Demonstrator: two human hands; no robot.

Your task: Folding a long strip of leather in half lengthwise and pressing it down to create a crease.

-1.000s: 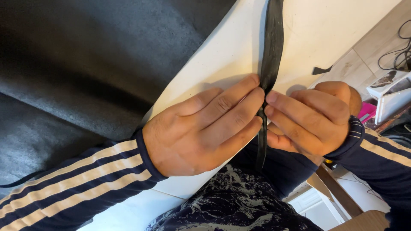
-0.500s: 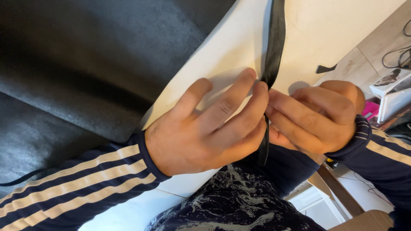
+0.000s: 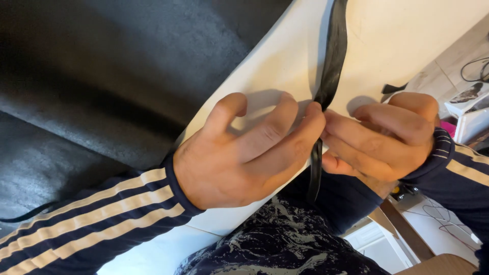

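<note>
Both hands are pinching the black strap [image 3: 333, 56] where it runs down the white panel [image 3: 275, 66], right next to the dark sheet [image 3: 117, 76]. The left hand [image 3: 244, 153] has its fingertips clenched on the strap, and compared to a second ago its index finger has lifted off and curled up. The right hand [image 3: 382, 135] stays pinched on the same spot from the other side.

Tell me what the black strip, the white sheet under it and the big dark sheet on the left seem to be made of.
Black strip: looks like thin leather or faux leather; smooth, slightly glossy, bends limply between the left hand and right hand.
White sheet: matte, flat, with a clean straight edge; possibly paper, card or backing material, hard to tell.
Dark sheet: probably leather or vinyl; fine pebbled grain with a soft sheen.
</note>
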